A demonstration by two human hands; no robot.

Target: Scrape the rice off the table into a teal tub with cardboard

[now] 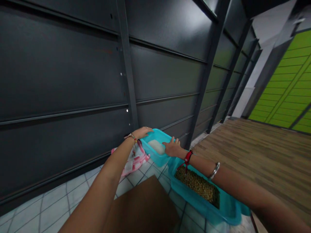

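Observation:
Ahead of me is a turquoise plastic tub with a white, loose-looking filling inside; its exact kind is too blurred to name. My left hand lies over the tub's far left rim, fingers curled on the edge. At the opposite end, my right hand grips the rim, thumb toward the inside and fingers over the edge. Under my right forearm stands a second turquoise tub, holding yellowish-green, round beans or peas.
A pink and white cloth lies left of the tub on the tiled floor. Close to me sits a brown box-like surface. A dark panelled metal wall rises behind; wood-look flooring extends right.

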